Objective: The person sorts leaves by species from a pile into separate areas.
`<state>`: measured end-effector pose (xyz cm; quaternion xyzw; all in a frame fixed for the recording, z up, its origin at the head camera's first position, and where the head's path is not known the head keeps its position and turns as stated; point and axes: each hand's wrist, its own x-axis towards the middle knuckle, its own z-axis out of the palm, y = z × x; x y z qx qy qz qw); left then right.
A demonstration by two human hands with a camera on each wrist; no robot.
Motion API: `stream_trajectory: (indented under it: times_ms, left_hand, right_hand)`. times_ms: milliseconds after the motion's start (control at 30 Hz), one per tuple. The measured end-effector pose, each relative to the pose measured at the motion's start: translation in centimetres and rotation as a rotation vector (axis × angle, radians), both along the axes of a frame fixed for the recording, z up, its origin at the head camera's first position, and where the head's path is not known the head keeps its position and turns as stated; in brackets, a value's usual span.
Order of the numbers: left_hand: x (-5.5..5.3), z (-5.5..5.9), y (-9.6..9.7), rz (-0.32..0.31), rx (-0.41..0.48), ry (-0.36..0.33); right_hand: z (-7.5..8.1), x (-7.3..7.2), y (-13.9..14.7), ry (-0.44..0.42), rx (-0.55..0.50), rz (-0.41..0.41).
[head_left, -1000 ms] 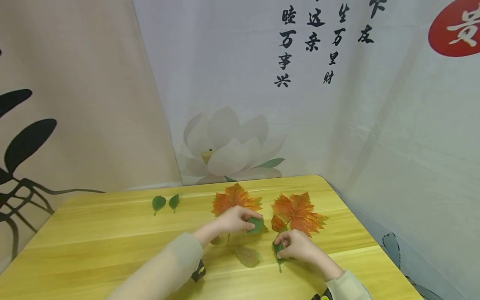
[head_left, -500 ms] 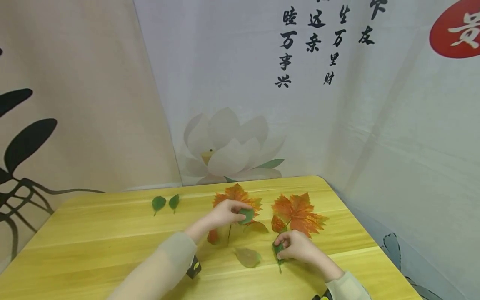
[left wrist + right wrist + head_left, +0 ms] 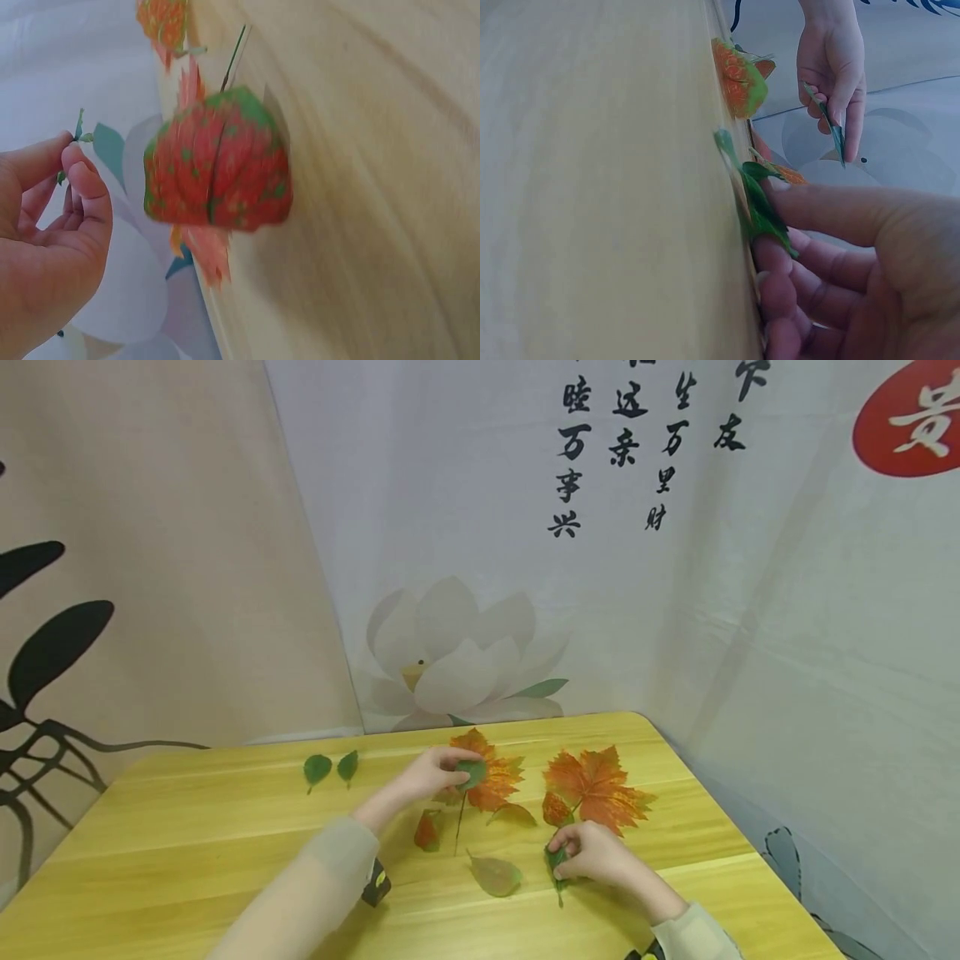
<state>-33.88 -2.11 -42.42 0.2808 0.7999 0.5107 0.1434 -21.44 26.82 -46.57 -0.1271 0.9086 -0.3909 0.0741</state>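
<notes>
Raised over the orange maple leaf on the left side of the group, my left hand pinches a round green leaf between thumb and fingers. In the left wrist view that leaf shows nearly edge-on. My right hand pinches a second green leaf, low at the table; the right wrist view shows its folded green blade between thumb and fingers. Just beyond it lie a small red-orange leaf and another orange maple leaf.
On the yellow wooden table are a red-green leaf, a brownish curled leaf and a pale green leaf. Two small green leaves, one rounder and one narrower, lie far left. A printed curtain hangs behind.
My left hand has moved left and away from me with its green leaf, uncovering the brownish leaf and the red-green leaf. The right hand has stayed in place.
</notes>
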Motion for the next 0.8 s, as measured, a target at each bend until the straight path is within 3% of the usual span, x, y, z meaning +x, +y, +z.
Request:
stream_trajectory:
  times_ms: [333,533,800]
  left_hand:
    - [-1.5,0.1,-1.9,0.099,0.029,-0.002]
    - [-2.7,-0.4,-3.9,0.154,0.077,0.006]
    - [-4.7,-1.2,-6.0,0.258,0.023,0.001]
  right_hand:
    - [-0.2,-0.1,0.1,0.006,-0.001,0.002]
    - [-0.4,-0.2,0.1,-0.001,0.000,0.002]
    - [-0.4,-0.3,0.1,-0.010,-0.003,-0.006]
